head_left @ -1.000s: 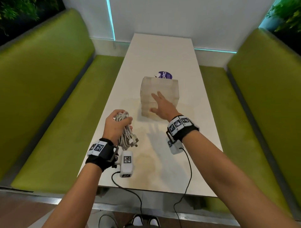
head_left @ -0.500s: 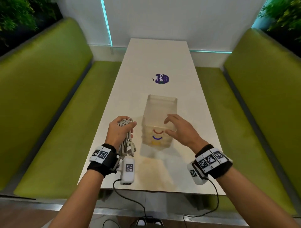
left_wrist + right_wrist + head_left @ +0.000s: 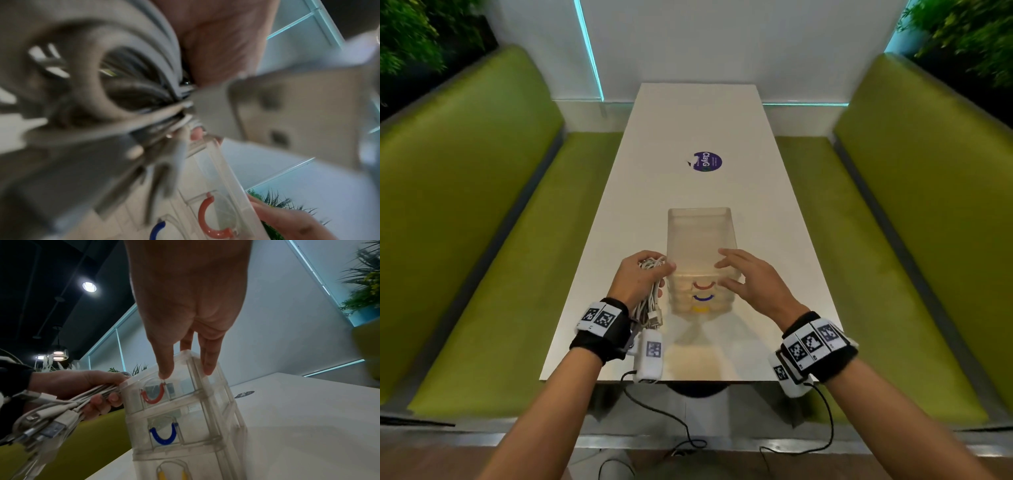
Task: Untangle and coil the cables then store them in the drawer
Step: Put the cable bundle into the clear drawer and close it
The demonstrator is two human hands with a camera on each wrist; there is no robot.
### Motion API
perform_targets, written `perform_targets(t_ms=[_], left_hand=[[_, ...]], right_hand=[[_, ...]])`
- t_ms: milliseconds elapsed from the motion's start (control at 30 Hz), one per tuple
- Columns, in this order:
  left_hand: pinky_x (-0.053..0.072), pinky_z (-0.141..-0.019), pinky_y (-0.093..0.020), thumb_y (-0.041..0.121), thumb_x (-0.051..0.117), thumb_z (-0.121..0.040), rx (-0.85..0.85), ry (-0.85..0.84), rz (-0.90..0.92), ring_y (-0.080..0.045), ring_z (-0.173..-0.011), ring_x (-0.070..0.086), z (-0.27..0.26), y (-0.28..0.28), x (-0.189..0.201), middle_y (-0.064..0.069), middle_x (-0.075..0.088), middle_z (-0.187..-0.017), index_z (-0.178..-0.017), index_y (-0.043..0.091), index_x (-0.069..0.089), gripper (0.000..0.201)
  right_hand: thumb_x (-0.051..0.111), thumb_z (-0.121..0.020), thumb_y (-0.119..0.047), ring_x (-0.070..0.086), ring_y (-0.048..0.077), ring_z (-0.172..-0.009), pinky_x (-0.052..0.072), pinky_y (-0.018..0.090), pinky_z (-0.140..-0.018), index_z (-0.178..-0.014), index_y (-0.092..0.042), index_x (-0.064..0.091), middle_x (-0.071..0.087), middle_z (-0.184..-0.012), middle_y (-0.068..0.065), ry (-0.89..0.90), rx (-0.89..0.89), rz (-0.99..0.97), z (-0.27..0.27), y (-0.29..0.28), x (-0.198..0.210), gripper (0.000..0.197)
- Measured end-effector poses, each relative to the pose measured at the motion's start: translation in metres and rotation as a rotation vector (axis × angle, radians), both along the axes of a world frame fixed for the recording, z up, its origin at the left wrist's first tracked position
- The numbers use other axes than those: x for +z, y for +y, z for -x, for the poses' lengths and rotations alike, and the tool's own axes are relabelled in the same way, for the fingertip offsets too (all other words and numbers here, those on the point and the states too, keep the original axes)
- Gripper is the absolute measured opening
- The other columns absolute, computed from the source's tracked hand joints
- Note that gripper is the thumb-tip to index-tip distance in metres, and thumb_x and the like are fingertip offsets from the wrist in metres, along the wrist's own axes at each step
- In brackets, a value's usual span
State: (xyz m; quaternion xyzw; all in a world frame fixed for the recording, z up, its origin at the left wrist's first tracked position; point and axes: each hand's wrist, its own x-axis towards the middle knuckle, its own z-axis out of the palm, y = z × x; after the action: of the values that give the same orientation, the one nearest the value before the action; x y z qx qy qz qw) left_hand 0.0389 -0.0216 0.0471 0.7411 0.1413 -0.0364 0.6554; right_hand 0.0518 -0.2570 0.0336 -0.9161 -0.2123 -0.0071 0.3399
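Note:
A translucent three-drawer unit (image 3: pixel 700 240) stands on the white table (image 3: pixel 774 240), its red handle (image 3: pixel 153 395), blue handle (image 3: pixel 163 436) and yellow handle (image 3: pixel 170 473) facing me. My left hand (image 3: pixel 650 275) grips a coiled bundle of white cables (image 3: pixel 652 298) right beside the unit's left wall; the plugs hang down toward my wrist. My right hand (image 3: pixel 726 270) rests on the unit's top front with straight fingers. Its thumb tip (image 3: pixel 164 372) touches the top drawer's front just above the red handle. All drawers look shut.
A purple round sticker (image 3: pixel 707 161) lies farther back on the table. Green bench seats (image 3: pixel 482 274) run along both sides, and a white wall closes the far end. Black sensor leads hang from my wrists below the table's near edge.
The drawer unit came closer to me and now shows its handles. My right hand moved from its far side to its top front. My left hand brought the cables up against the unit.

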Motion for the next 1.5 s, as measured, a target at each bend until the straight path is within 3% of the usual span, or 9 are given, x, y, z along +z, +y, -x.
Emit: perform_targets(t_ms=[200, 300, 367, 467, 533, 833, 1200, 1333, 1500], left_hand=[[0.045, -0.044, -0.024, 0.014, 0.075, -0.078, 0.007, -0.004, 0.008, -0.014, -0.045, 0.052, 0.000, -0.002, 0.001, -0.010, 0.058, -0.062, -0.095, 0.003, 0.066, 0.021], [0.046, -0.046, -0.025, 0.014, 0.075, -0.078, 0.010, 0.006, 0.019, -0.017, -0.048, 0.053, -0.001, -0.002, 0.000, -0.010, 0.058, -0.063, -0.094, 0.005, 0.066, 0.021], [0.046, -0.046, -0.026, 0.014, 0.075, -0.078, 0.012, 0.017, 0.034, -0.017, -0.048, 0.052, -0.001, -0.002, 0.000, -0.011, 0.058, -0.064, -0.096, 0.003, 0.066, 0.023], [0.046, -0.045, -0.025, 0.014, 0.075, -0.079, 0.004, 0.028, 0.038, -0.015, -0.045, 0.052, -0.001, -0.002, -0.001, -0.011, 0.057, -0.063, -0.097, 0.002, 0.066, 0.024], [0.046, -0.046, -0.025, 0.015, 0.075, -0.079, 0.000, 0.031, 0.042, -0.016, -0.044, 0.051, 0.000, -0.002, 0.000, -0.012, 0.057, -0.062, -0.098, 0.002, 0.066, 0.025], [0.042, -0.042, -0.022, 0.018, 0.073, -0.081, -0.007, 0.048, 0.068, -0.017, -0.042, 0.049, 0.002, -0.001, 0.001, -0.013, 0.056, -0.064, -0.099, 0.003, 0.066, 0.025], [0.043, -0.043, -0.022, 0.021, 0.073, -0.081, -0.011, 0.066, 0.077, -0.019, -0.045, 0.050, 0.002, -0.002, 0.001, -0.013, 0.057, -0.064, -0.097, 0.002, 0.066, 0.026], [0.042, -0.042, -0.023, 0.021, 0.073, -0.081, -0.010, 0.067, 0.085, -0.017, -0.044, 0.050, 0.002, -0.001, 0.000, -0.012, 0.057, -0.063, -0.097, 0.002, 0.066, 0.026], [0.043, -0.043, -0.023, 0.020, 0.073, -0.080, -0.010, 0.064, 0.068, -0.018, -0.044, 0.050, 0.002, -0.001, 0.002, -0.012, 0.057, -0.063, -0.096, 0.001, 0.066, 0.026]], right_hand=[[0.068, -0.085, -0.029, 0.048, 0.012, -0.121, 0.042, 0.027, -0.096, -0.113, -0.022, 0.063, 0.048, -0.138, -0.004, -0.082, -0.104, -0.060, 0.012, 0.002, -0.003, 0.029], [0.058, -0.089, -0.026, 0.053, 0.020, -0.099, 0.047, 0.030, -0.085, -0.104, -0.017, 0.066, 0.059, -0.107, 0.002, -0.325, -0.179, -0.054, 0.040, 0.011, -0.019, 0.019], [0.052, -0.093, -0.027, 0.056, 0.022, -0.096, 0.049, 0.035, -0.081, -0.111, -0.018, 0.064, 0.059, -0.106, 0.003, -0.021, -0.053, 0.105, 0.052, 0.022, -0.036, 0.024], [0.050, -0.092, -0.023, 0.055, 0.029, -0.111, 0.048, 0.038, -0.088, -0.139, -0.021, 0.042, 0.052, -0.128, 0.010, 0.390, 0.096, 0.438, 0.048, 0.038, -0.062, 0.048], [0.046, -0.092, -0.017, 0.054, 0.033, -0.111, 0.047, 0.040, -0.086, -0.143, -0.019, 0.033, 0.052, -0.130, 0.013, 0.391, 0.074, 0.468, 0.044, 0.047, -0.069, 0.053], [0.044, -0.091, -0.013, 0.054, 0.032, -0.111, 0.049, 0.041, -0.084, -0.137, -0.015, 0.042, 0.055, -0.126, 0.011, 0.270, -0.020, 0.436, 0.038, 0.051, -0.079, 0.046], [0.056, -0.091, -0.033, 0.057, 0.024, -0.107, 0.043, 0.031, -0.081, -0.124, -0.019, 0.057, 0.062, -0.116, 0.005, 0.368, 0.134, 0.444, 0.056, 0.039, -0.053, 0.036], [0.056, -0.091, -0.027, 0.049, 0.027, -0.114, 0.044, 0.038, -0.091, -0.131, -0.018, 0.052, 0.053, -0.124, 0.006, 0.206, 0.056, 0.411, 0.050, 0.040, -0.049, 0.041], [0.060, -0.087, -0.012, 0.058, 0.028, -0.101, 0.045, 0.034, -0.079, -0.109, -0.014, 0.064, 0.059, -0.110, 0.008, 0.341, 0.122, 0.451, 0.055, 0.045, -0.049, 0.022]])
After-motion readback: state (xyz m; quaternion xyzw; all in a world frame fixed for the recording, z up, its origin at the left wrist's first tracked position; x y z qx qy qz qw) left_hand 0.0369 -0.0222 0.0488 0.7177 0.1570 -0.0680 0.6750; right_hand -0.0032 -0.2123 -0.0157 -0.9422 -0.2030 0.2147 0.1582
